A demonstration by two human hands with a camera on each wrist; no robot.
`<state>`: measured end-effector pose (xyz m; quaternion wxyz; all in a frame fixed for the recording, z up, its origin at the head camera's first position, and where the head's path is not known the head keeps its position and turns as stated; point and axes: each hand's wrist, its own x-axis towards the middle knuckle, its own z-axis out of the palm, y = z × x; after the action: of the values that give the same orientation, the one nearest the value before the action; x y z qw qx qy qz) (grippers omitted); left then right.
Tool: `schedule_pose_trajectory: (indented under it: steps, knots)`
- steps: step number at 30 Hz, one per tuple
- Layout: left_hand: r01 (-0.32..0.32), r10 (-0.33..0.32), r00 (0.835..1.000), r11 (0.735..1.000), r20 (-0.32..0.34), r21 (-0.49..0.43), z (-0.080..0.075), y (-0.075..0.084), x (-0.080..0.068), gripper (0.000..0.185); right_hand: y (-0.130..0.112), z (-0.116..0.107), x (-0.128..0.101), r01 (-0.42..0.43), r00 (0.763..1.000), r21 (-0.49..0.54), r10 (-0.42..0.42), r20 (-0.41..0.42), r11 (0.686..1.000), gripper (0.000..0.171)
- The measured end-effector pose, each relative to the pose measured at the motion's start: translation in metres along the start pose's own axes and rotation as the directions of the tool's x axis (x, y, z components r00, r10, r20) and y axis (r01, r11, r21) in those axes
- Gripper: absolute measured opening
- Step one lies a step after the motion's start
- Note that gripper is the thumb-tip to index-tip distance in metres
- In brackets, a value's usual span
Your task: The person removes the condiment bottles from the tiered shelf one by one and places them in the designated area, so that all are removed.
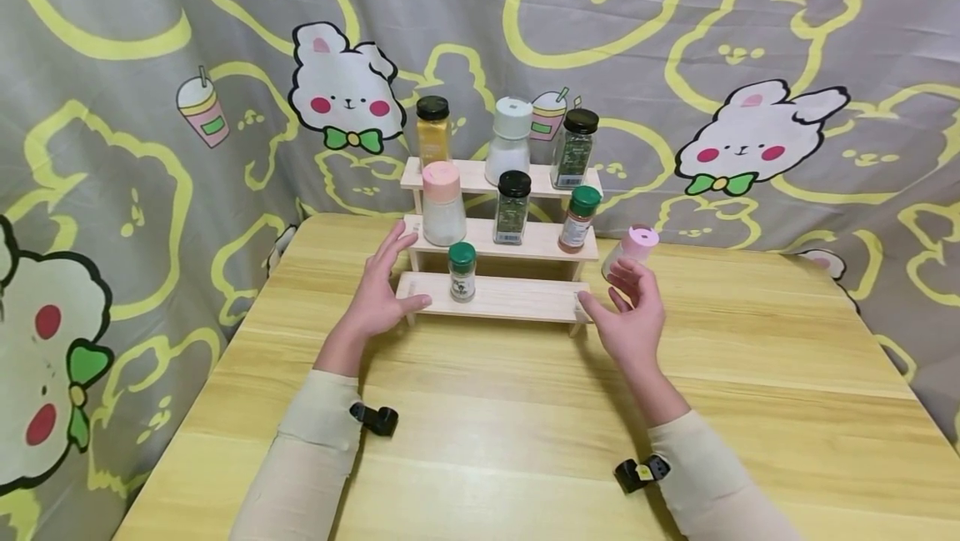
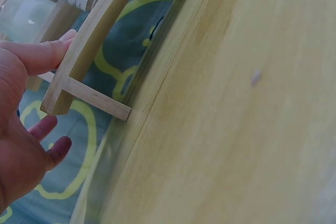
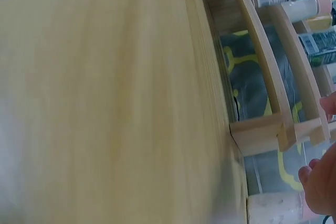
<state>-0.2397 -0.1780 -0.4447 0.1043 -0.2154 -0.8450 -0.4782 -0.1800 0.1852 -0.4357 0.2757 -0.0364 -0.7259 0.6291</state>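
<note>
Beige fabric sleeves point(image 1: 303, 458) are slanting across the broad wood-grain table point(image 1: 487, 441). A three-tiered pale wooden rack point(image 1: 525, 299) is standing between both grips, long axis running left-right, neither clearly nearer. The left grip point(image 1: 380, 295) is sitting, fingers spread, at its left end; the right grip point(image 1: 633, 320), thumb and fingers apart, at its right. A pink-capped clear bottle point(image 1: 634, 246) is standing beyond. Black-lidded glass jars point(image 1: 574, 149) are holding yellow powder point(image 1: 435, 142) and green flakes point(image 1: 512, 214).
</note>
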Motion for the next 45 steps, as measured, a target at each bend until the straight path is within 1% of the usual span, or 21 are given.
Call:
schedule_pose_trajectory:
  steps: [8,11,17,22,28,34,45]
  knots:
    - [-0.003,0.003,1.000,1.000,-0.001,-0.008,-0.001,0.002,0.000,0.097,-0.038,0.012,-0.016,0.011,0.999,-0.004,-0.011,0.047,1.000,0.061]
    - [0.000,0.000,1.000,1.000,0.000,-0.010,-0.001,0.002,0.000,0.097,-0.043,0.015,-0.019,0.006,0.998,0.014,-0.007,0.057,1.000,0.061]
    - [-0.001,0.001,1.000,1.000,0.001,-0.007,-0.001,0.003,0.000,0.096,-0.043,0.019,-0.023,-0.008,0.997,0.083,0.001,0.074,0.997,0.062]
    - [0.003,-0.003,1.000,1.000,0.001,-0.003,-0.001,0.002,0.000,0.096,-0.041,0.025,-0.025,-0.002,0.995,0.130,-0.010,0.096,0.991,0.063]
    - [0.009,-0.009,1.000,1.000,-0.002,0.005,0.000,0.001,0.000,0.095,-0.042,0.035,-0.030,0.017,0.993,0.129,-0.032,0.118,0.991,0.063]
    - [0.014,-0.014,1.000,1.000,0.000,0.009,0.001,0.001,0.000,0.095,-0.043,0.044,-0.035,0.017,0.989,0.133,-0.036,0.142,0.991,0.062]
    - [0.004,-0.004,1.000,1.000,-0.006,0.020,0.000,-0.001,0.000,0.096,-0.047,0.063,-0.040,0.052,0.979,0.155,-0.081,0.186,0.987,0.060]
